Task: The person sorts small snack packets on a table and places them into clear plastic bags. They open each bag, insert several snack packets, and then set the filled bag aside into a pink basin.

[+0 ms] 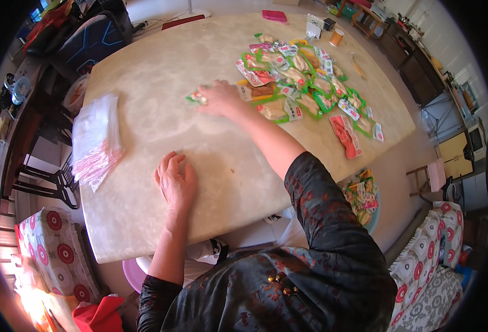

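Observation:
My right hand [217,99] reaches out over the middle of the table, palm down. Its fingers are closed on a small green-edged snack packet [195,99], which sticks out at their left side and is slightly blurred. My left hand [176,180] rests near the table's front edge, loosely bent, with the thumb apart and nothing in it. To the right of my right hand lies a spread heap of vacuum-sealed snack packets [295,77], mostly green-edged with pale contents. One red packet [345,136] lies apart at the heap's near right.
A stack of clear plastic bags [96,135] lies at the left edge of the pale table [150,72]. At the far right stand an orange-brown cup [337,37] and a white box [314,26]. Below the right edge, a tub [372,221] holds more packets.

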`<state>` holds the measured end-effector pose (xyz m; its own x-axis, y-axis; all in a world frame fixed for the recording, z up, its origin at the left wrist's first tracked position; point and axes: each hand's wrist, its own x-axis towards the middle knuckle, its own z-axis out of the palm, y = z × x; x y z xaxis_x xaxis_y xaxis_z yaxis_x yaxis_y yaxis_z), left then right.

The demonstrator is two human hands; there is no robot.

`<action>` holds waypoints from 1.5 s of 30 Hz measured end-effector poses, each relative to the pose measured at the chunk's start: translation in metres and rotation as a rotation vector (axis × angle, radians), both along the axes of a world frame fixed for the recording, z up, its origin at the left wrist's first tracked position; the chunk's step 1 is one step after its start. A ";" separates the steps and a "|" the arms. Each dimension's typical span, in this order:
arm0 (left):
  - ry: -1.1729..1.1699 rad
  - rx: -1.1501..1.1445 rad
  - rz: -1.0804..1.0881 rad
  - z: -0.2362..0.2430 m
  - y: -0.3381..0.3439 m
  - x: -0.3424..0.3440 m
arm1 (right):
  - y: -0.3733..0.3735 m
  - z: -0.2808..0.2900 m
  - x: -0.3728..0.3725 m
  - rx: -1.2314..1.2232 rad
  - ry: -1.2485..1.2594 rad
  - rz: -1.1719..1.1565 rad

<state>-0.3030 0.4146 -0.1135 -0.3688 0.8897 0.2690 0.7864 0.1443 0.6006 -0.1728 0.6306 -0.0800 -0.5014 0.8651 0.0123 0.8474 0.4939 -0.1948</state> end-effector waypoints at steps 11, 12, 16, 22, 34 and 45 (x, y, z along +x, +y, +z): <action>0.137 0.004 0.001 -0.013 0.009 0.002 | -0.107 -0.016 -0.008 0.057 0.318 0.258; 0.124 -0.083 -0.053 -0.006 0.008 0.004 | -0.108 -0.014 0.003 0.091 0.340 0.264; 0.208 -0.111 -0.111 0.003 0.004 0.011 | -0.098 -0.007 0.069 0.209 0.471 0.157; 0.211 -0.089 -0.107 0.002 0.003 0.011 | -0.077 -0.005 0.198 0.412 0.345 -0.266; 0.272 -0.060 -0.111 -0.005 0.007 0.009 | -0.048 -0.021 0.308 0.507 -0.086 -0.414; 0.218 -0.063 -0.097 0.003 0.003 0.013 | -0.056 0.020 0.292 0.656 0.705 -0.395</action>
